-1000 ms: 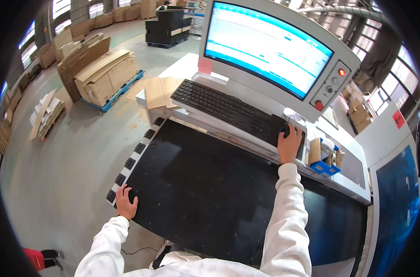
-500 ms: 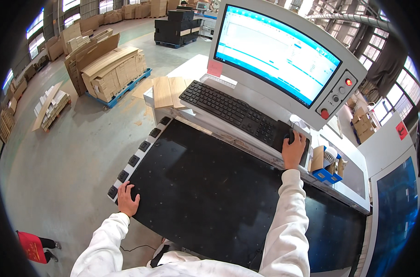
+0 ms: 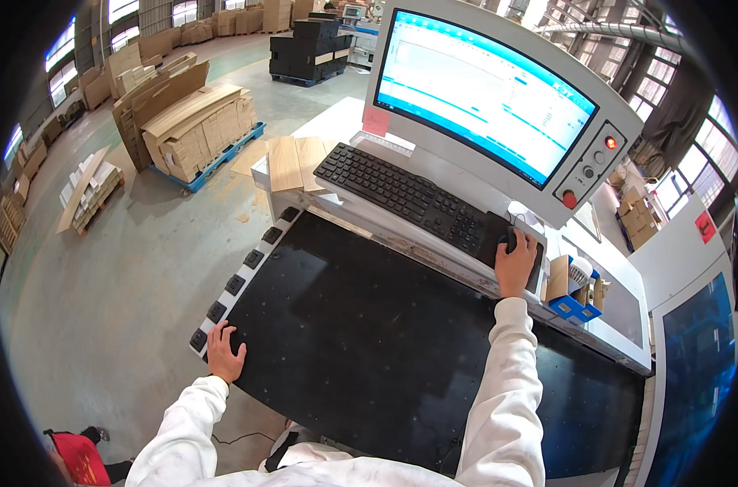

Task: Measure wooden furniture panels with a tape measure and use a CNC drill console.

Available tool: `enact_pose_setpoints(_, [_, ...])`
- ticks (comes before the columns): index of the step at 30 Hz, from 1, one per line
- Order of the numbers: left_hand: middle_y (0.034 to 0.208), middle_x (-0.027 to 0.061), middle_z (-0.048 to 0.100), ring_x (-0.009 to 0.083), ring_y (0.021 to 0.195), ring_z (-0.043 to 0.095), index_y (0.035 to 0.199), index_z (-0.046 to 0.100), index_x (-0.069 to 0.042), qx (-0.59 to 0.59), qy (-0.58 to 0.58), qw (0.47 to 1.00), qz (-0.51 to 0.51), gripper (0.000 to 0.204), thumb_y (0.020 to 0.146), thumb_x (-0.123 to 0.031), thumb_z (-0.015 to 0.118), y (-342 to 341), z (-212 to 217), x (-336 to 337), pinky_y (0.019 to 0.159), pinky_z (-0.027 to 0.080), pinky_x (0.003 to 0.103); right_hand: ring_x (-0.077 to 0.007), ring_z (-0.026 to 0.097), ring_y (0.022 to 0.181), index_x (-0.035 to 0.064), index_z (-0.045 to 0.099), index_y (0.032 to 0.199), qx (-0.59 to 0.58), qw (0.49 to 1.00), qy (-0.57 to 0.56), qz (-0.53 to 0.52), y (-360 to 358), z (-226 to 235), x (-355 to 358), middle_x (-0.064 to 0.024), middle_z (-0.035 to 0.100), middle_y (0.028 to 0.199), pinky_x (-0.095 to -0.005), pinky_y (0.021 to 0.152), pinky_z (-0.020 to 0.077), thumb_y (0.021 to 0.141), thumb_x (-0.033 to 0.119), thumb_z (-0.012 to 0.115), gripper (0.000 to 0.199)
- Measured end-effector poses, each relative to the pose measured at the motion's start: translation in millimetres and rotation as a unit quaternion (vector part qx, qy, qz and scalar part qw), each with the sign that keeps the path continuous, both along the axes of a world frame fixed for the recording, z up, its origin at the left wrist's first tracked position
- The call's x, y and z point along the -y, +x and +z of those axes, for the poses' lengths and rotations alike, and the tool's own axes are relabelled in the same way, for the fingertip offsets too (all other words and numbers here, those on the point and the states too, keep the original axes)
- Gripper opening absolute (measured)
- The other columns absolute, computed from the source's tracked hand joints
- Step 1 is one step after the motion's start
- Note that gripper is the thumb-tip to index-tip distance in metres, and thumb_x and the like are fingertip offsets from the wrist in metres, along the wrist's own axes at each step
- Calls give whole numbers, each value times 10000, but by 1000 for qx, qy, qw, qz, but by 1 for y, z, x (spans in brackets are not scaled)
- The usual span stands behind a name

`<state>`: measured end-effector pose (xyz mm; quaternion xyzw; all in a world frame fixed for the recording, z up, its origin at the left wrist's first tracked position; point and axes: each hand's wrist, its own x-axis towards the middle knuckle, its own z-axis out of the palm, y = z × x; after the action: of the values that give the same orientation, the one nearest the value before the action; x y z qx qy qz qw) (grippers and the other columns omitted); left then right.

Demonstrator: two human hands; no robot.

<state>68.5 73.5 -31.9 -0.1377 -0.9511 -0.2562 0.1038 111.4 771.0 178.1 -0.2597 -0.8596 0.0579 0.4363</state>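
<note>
My right hand (image 3: 515, 272) is wrapped over a black computer mouse (image 3: 511, 240) on a dark pad beside the keyboard (image 3: 409, 195). At the left edge of the black tabletop (image 3: 344, 325), my left hand (image 3: 223, 354) lies with its fingers spread, holding nothing. Above the keyboard stands a lit monitor (image 3: 482, 89) in a pale machine housing. Just right of my right hand is a small blue and brown carton (image 3: 576, 292) with a bulb-like white item in it.
A red button (image 3: 569, 199) sits on the control panel. Wooden boards (image 3: 296, 162) lie left of the keyboard. A pallet of stacked panels (image 3: 198, 138) and black stacks (image 3: 308, 57) stand on the floor beyond. A person in red (image 3: 81, 458) is at the lower left.
The person in red at the lower left has moved nearer and to the right. Both my hands stay where they were.
</note>
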Motion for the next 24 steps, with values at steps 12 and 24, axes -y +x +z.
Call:
enact_pose_setpoints(12, [1548,182,550,433,1466,479,1356,619,-66,2,1,1000,-3,533,872,-162,818,0,-2,-2,1261,397,533,-481,607,1280,46,735,1379,-1,1000,0,1,2,3,2,-249,612,1447,-555,1115,524,914,107,732,469])
enact_pose_setpoints(24, [1553,186,542,438,1459,480,1367,612,-64,-3,-4,1000,-7,533,882,-169,808,-2,-3,-1,1264,393,538,-489,596,1286,27,717,1389,3,999,-2,-41,2,1,3,-268,588,1455,-561,1114,527,936,128,719,464])
